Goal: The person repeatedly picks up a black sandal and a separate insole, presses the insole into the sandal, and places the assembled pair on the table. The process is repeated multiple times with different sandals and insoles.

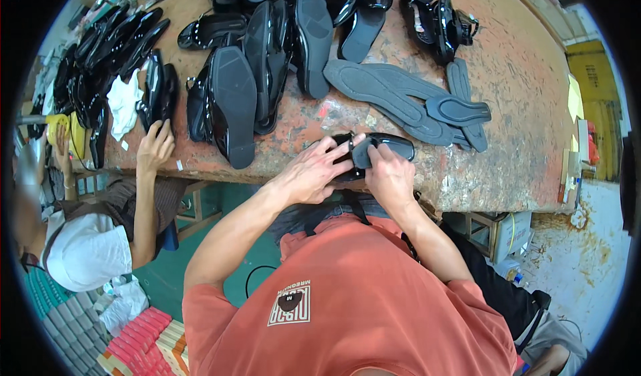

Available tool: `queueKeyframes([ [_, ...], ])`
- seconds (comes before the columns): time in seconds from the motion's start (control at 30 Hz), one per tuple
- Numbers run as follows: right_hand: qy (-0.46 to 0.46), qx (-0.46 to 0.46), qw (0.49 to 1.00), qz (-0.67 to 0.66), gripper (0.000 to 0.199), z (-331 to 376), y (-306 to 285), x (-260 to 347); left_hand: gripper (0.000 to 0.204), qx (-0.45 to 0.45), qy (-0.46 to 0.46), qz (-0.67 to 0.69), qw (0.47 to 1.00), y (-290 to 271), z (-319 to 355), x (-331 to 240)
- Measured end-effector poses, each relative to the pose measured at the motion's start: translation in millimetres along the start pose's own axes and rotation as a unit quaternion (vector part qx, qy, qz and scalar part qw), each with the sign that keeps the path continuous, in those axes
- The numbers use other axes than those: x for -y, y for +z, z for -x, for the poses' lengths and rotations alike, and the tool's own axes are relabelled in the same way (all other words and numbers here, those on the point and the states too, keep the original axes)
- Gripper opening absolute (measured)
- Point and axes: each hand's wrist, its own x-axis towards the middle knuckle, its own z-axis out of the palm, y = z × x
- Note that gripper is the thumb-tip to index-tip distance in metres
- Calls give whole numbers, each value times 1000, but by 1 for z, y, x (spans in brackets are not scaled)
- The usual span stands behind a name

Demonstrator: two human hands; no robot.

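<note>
At the table's front edge lies a glossy black shoe (404, 147), partly hidden by my fingers. My left hand (315, 173) is closed round the shoe's left end. In my right hand (390, 175) the fingers pinch a dark grey insole (361, 155) against the shoe's opening; how far the insole sits inside cannot be made out. Just beyond my hands, several loose grey insoles (390, 99) overlap flat on the table. To their left, a black shoe lies sole up (232, 102) among other glossy black shoes.
More black shoes (437, 29) cover the far side of the worn reddish table (521, 109). At the left, a co-worker's hand (155, 145) touches a black shoe (160, 95) beside white crumpled paper (124, 105). A yellow tape roll (59, 129) lies farther left. Someone's dark-clad leg shows at lower right.
</note>
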Motion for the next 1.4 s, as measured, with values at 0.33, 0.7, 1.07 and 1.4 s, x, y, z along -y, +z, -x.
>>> queueKeyframes([
  [0.33,-121,132,984,3,19,-11,-22,-25,53,-27,105,-31,994,1,12,16],
  [0.7,-203,-3,977,-70,24,0,-12,-44,54,49,56,-29,997,-29,0,2],
  [1.07,-161,61,971,-167,88,-12,-34,-91,75,117,99,-84,985,-29,-3,3],
  [1.4,-98,51,950,-292,113,-6,8,-119,73,17,136,-117,984,3,-57,-25],
])
